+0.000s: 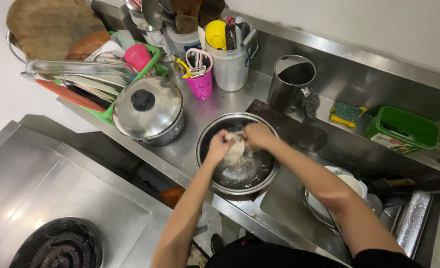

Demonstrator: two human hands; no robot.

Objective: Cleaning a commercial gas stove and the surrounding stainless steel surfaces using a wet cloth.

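A round steel bowl (206, 131) with water in it sits on the steel counter in front of me. Over its middle, my left hand (218, 145) and my right hand (257, 134) both grip a pale, wet lump (235, 150), perhaps raw meat or a cloth, held just above the water. The two hands are close together with fingers closed on the lump. Part of the lump is hidden by my fingers.
A lidded steel pot (148, 108) stands left of the bowl. Behind it is a green dish rack (155, 52), a pink utensil cup (200, 82), a white utensil holder (230, 64) and a steel jug (290, 82). The sink (289, 198) at right holds white bowls (349, 186). A gas burner (61, 245) is lower left.
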